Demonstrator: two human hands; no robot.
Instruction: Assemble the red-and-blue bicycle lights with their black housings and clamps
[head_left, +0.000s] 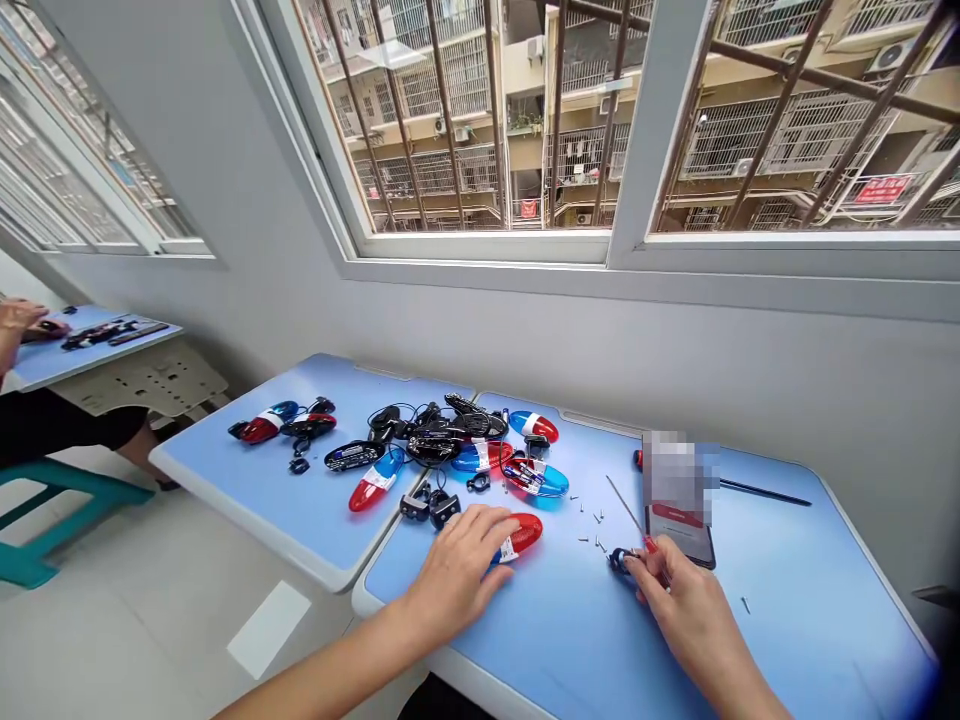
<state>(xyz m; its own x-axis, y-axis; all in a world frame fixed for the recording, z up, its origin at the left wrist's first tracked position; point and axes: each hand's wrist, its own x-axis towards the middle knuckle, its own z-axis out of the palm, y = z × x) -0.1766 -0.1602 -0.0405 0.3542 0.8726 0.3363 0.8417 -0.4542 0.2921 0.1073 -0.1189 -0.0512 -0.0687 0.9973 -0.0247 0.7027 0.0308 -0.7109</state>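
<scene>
My left hand [466, 562] curls over a red-and-blue light cover [525, 535] near the front of the table, fingers on its far side and thumb on the near side. Part of the cover is hidden under the palm. In my right hand [670, 583] is a thin screwdriver [624, 505], its red handle between the fingers and its shaft pointing away to the left. A small black clamp-like part [619, 560] sits at the same fingertips; whether it is gripped too is unclear. Several loose screws [598, 517] lie between the hands.
A pile of black parts, cables and light covers [435, 440] covers the back middle. A phone [686, 535], partly blurred, lies right, with a long black rod [765, 491] beyond. Further left, another person's hands [22, 318] work at a separate table, near a green stool [67, 500].
</scene>
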